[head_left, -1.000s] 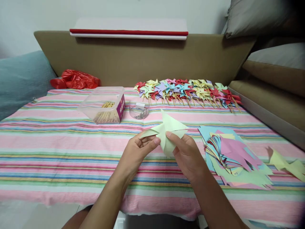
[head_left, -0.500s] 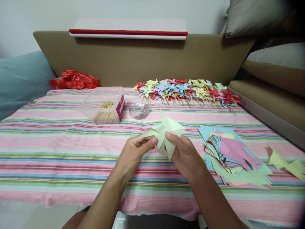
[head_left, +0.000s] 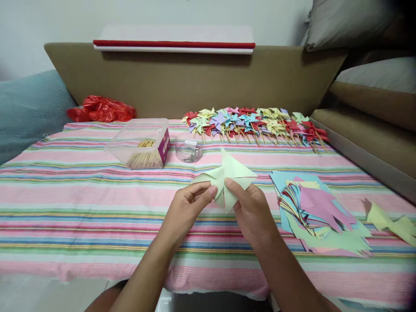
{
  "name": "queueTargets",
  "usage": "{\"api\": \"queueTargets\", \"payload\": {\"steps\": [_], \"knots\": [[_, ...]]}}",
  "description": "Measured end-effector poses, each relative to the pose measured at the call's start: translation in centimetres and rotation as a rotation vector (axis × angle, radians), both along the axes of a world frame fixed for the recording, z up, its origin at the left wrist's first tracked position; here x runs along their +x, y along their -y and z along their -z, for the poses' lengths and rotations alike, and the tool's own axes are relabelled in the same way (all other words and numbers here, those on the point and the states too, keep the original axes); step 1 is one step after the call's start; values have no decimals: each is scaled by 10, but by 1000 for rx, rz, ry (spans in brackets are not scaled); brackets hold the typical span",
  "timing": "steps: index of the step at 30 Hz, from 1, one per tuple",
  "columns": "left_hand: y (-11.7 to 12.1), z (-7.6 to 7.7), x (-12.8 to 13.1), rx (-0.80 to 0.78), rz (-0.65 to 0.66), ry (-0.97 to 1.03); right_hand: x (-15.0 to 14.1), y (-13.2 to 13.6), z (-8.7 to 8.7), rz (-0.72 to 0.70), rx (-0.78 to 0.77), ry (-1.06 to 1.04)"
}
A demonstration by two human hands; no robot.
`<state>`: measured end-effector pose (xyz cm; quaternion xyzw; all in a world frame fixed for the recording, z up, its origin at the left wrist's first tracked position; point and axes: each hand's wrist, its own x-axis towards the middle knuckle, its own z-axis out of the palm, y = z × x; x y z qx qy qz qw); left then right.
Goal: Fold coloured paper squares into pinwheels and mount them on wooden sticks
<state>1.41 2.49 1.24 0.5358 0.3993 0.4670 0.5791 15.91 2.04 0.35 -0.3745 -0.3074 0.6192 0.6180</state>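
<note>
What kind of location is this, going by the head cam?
Probably a home living room, perhaps a sofa or daybed: a striped cloth covers the surface, a blue-grey cushion sits at the left, and more cushions are piled at the right.

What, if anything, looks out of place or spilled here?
The yellow cut paper lies curled at the right edge of view, apart from the unevenly fanned paper stack; it may just be set aside. Nothing looks spilled: the sticks sit in their box.
</note>
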Motion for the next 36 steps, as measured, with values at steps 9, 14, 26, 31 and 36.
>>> {"api": "queueTargets", "payload": {"steps": [9, 14, 26, 31, 36], "knots": [[8, 7, 13, 145, -113, -174, -10, 1, 7, 479, 80, 606], [10, 7, 13, 158, -186, -246, -13, 2, 5, 475, 103, 635], [11, 7, 23, -131, -170, 284, -22, 2, 12, 215, -1, 106], [11, 7, 25, -154, -272, 284, -26, 4, 12, 151, 3, 41], [13, 8, 26, -90, -359, 174, -26, 5, 14, 212, -29, 113]]}}
